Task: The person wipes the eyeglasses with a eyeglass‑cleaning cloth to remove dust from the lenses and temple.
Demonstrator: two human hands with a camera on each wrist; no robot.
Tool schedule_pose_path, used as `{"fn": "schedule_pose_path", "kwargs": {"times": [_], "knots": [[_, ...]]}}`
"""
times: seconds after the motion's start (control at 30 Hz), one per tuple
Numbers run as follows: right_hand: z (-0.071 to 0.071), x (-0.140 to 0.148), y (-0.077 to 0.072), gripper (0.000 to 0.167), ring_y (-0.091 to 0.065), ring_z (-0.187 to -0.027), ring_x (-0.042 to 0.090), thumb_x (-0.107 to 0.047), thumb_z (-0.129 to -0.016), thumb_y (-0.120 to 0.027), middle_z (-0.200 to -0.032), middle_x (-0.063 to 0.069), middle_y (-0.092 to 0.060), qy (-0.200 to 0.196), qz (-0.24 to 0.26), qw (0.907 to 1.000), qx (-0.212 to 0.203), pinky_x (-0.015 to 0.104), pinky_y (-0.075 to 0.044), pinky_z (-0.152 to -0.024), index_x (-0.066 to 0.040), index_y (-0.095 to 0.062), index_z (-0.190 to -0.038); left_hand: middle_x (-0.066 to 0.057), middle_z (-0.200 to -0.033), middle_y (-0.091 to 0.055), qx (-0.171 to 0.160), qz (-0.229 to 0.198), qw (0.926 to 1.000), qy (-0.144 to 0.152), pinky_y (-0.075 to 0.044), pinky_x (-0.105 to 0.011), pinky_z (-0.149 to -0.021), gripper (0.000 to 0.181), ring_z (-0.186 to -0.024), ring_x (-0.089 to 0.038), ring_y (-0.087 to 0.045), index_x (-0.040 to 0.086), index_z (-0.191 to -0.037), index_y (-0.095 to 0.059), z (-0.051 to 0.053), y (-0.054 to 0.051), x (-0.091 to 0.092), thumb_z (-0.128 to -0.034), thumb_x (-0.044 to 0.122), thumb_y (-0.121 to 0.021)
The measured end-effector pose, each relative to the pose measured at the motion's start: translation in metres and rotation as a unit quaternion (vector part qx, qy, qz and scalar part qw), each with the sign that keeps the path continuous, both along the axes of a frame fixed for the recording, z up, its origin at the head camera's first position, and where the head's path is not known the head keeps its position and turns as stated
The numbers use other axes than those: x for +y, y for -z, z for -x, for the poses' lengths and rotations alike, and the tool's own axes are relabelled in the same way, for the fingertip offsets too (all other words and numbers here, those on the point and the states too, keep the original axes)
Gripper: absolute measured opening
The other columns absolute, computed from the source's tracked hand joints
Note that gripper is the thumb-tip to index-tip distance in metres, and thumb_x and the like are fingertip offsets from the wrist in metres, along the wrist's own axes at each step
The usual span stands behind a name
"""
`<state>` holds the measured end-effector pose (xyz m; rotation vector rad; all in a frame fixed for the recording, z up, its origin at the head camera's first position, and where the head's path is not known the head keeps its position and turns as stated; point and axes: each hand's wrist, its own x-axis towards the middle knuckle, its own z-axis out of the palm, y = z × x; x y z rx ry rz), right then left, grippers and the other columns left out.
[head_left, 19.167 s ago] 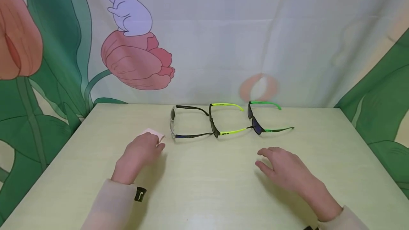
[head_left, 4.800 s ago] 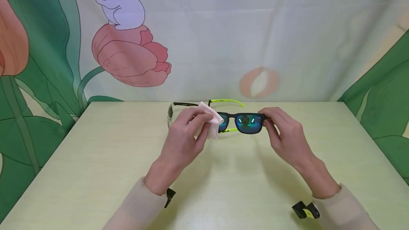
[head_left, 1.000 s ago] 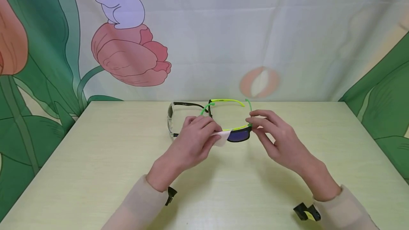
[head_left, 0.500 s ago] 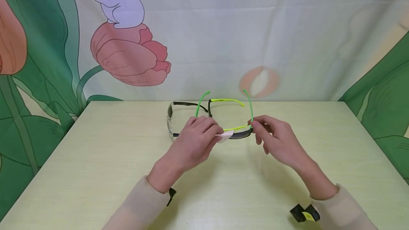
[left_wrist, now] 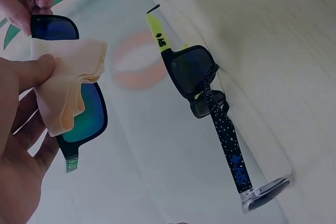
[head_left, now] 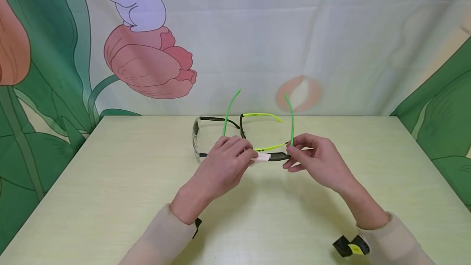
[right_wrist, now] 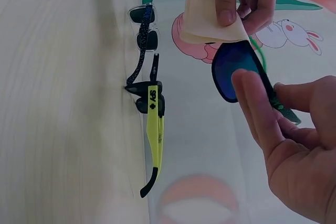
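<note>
My left hand (head_left: 224,167) pinches a folded pale cleaning cloth (left_wrist: 68,85) over one lens of the sunglasses (right_wrist: 228,72) with a dark frame and green temples. The thumb lies on the cloth in the left wrist view. My right hand (head_left: 324,160) pinches the same sunglasses at the right hinge, two fingers stretched along the lens in the right wrist view. They are held above the table, blue-green mirrored lenses facing away from the head camera, temples pointing up and back. My left hand and the cloth hide much of the frame's left half in the head view.
Behind the hands, sunglasses with yellow temples (right_wrist: 153,114) stand unfolded on the table (head_left: 121,183). To their left are clear-framed sunglasses (head_left: 196,136) with dark temples, partly behind my left hand. A printed curtain (head_left: 235,44) hangs at the table's far edge.
Earlier the green-templed sunglasses lay at the row's right end and the cloth on the table. Over the last second the sunglasses tilted, temples swinging upward, and my right fingers shifted at the hinge.
</note>
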<state>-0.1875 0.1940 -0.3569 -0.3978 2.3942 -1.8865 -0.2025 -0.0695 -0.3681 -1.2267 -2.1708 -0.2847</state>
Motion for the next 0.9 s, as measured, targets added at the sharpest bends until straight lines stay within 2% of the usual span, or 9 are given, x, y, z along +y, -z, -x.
{"fn": "schedule_pose_path", "kwargs": {"times": [0.17, 0.33, 0.57, 0.73, 0.9], "knots": [[-0.002, -0.003, 0.002, 0.013, -0.075, -0.079, 0.031, -0.001, -0.099, -0.066, -0.102, 0.023, -0.065, 0.007, -0.011, 0.9994, 0.031, 0.039, -0.063, -0.071, 0.010, -0.062, -0.106, -0.001, -0.099, -0.063, -0.030, -0.005, 0.9995, -0.002, -0.048, -0.034, -0.081, 0.013, -0.095, -0.021, -0.058, 0.012, -0.101, -0.073, -0.001, -0.001, 0.001, -0.0904, 0.010, -0.080], [-0.004, -0.007, 0.005, 0.010, -0.075, -0.078, 0.032, -0.001, -0.097, -0.069, -0.097, 0.018, -0.066, 0.009, -0.038, 0.9955, 0.086, 0.036, -0.063, -0.069, 0.004, -0.062, -0.102, 0.000, -0.099, -0.063, -0.057, -0.010, 0.9983, -0.011, -0.046, -0.035, -0.081, 0.012, -0.096, -0.020, -0.058, 0.012, -0.102, -0.074, -0.001, -0.002, 0.002, -0.0914, 0.011, -0.079], [-0.008, -0.011, 0.007, 0.010, -0.074, -0.073, 0.015, 0.002, -0.096, -0.070, -0.090, 0.010, -0.067, 0.004, -0.081, 0.9827, 0.166, 0.035, -0.063, -0.068, -0.001, -0.061, -0.100, 0.000, -0.102, -0.063, -0.056, -0.012, 0.9981, -0.024, -0.047, -0.038, -0.085, 0.011, -0.101, -0.021, -0.057, 0.013, -0.103, -0.075, -0.001, -0.002, 0.006, -0.0925, 0.013, -0.078], [-0.011, -0.015, 0.008, 0.012, -0.072, -0.072, 0.011, 0.005, -0.095, -0.070, -0.088, 0.007, -0.069, 0.009, -0.108, 0.9732, 0.203, 0.031, -0.062, -0.067, -0.002, -0.061, -0.099, -0.001, -0.106, -0.063, -0.062, -0.009, 0.9975, -0.032, -0.047, -0.039, -0.087, 0.012, -0.105, -0.022, -0.056, 0.013, -0.104, -0.076, -0.001, -0.001, 0.011, -0.0926, 0.012, -0.078], [-0.011, -0.019, 0.009, 0.016, -0.072, -0.074, 0.011, 0.010, -0.092, -0.070, -0.087, 0.007, -0.069, 0.008, -0.112, 0.9679, 0.225, 0.030, -0.062, -0.067, -0.001, -0.061, -0.100, -0.001, -0.109, -0.064, -0.058, -0.008, 0.9976, -0.038, -0.045, -0.040, -0.089, 0.013, -0.108, -0.023, -0.055, 0.013, -0.106, -0.077, -0.002, 0.001, 0.015, -0.0932, 0.013, -0.078]]}}
